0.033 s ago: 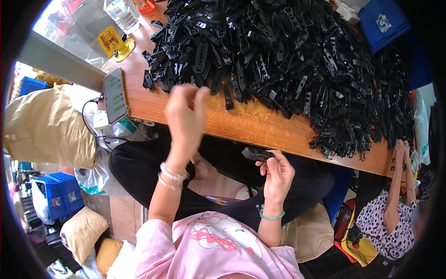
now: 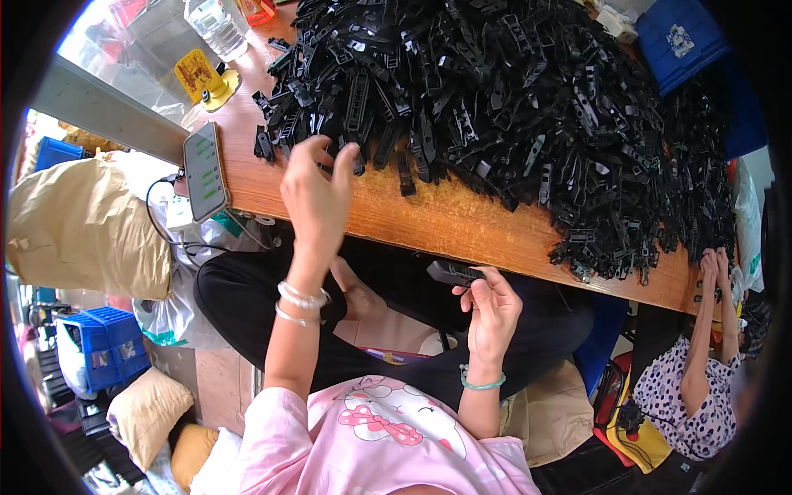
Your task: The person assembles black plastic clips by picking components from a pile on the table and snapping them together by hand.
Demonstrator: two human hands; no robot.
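Observation:
My left hand [image 2: 315, 194] is raised over the table's near edge, beside the front of a large heap of black plastic clip-like parts [image 2: 462, 107]. Its fingers are bent and the thumb stands apart from them; I see nothing held. Above my lap, my right hand [image 2: 492, 312] pinches a small black plastic part [image 2: 455, 273] between thumb and fingers. The part points to the left, just short of the table edge. One loose black clip [image 2: 405, 173] lies at the heap's near border.
On the table [image 2: 462, 223], a phone [image 2: 205, 172] leans at the left edge, near a yellow stand [image 2: 206, 78] and a water bottle [image 2: 216, 29]. A blue crate [image 2: 681, 41] sits at far right. A co-worker's hands [image 2: 714, 268] are at the heap's right end.
My left hand has shifted slightly left, and its fingers show less blur. My right hand with the black plastic part has barely moved.

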